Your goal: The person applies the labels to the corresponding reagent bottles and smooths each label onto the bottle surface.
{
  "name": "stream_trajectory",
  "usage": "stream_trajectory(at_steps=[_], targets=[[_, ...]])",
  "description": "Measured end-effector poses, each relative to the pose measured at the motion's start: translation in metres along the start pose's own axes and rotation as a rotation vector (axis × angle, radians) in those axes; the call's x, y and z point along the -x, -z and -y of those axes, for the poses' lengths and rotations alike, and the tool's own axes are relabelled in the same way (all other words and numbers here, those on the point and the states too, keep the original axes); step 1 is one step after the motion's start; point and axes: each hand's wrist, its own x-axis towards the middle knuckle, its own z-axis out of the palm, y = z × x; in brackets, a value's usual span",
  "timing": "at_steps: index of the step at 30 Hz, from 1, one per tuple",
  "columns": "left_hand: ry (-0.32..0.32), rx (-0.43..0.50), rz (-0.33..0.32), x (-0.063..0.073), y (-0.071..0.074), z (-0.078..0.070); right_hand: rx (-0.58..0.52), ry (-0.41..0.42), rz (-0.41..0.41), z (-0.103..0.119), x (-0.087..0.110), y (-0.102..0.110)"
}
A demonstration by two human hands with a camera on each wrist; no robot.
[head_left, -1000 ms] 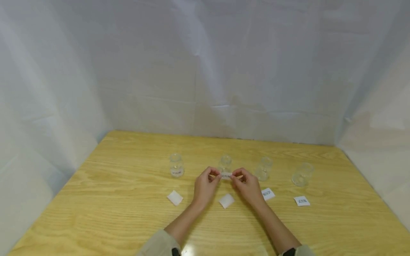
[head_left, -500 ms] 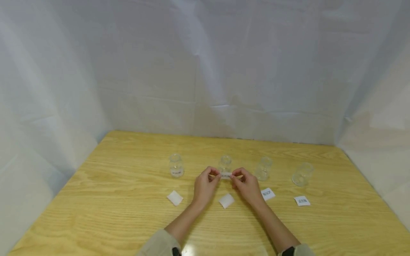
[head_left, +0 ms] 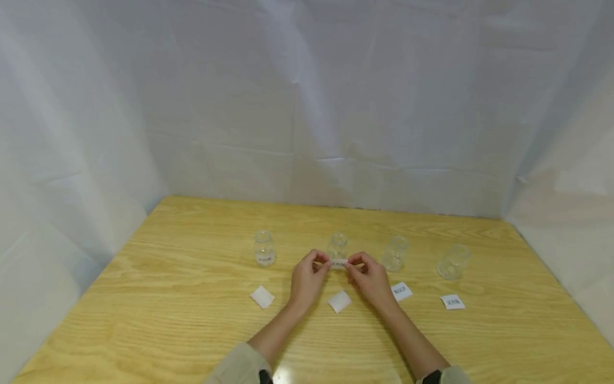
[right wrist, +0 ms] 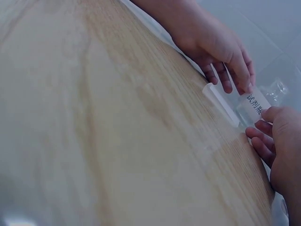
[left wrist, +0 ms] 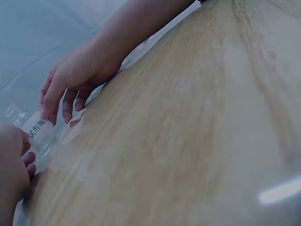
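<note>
A white printed label (head_left: 338, 263) is stretched between my two hands, in front of a small clear glass bottle (head_left: 338, 245) standing second from the left. My left hand (head_left: 306, 280) pinches the label's left end between thumb and fingertips. At the other end, the right hand (head_left: 372, 281) pinches it the same way. Dark characters on the label (left wrist: 37, 127) face outward in the left wrist view. The right wrist view shows the label (right wrist: 255, 103) lying over the bottle's side; whether it sticks there, I cannot tell. My fingers hide part of the bottle.
Leftmost stands a glass bottle (head_left: 264, 247) bearing a label. Two unlabelled bottles, one (head_left: 395, 254) nearer and one (head_left: 453, 262) farther, stand to the right. Blank white pieces (head_left: 262, 297) (head_left: 339, 301) and printed labels (head_left: 402, 291) (head_left: 452, 302) lie on the wooden table (head_left: 192, 298).
</note>
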Motion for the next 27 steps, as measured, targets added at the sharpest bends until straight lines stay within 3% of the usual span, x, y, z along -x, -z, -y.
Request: stream_trajectory(at_steps=[27], targets=[[-0.022,-0.02,-0.018,-0.0013,-0.0021,0.004,0.005,0.014,-0.011,-0.0026,-0.0009,-0.0011]])
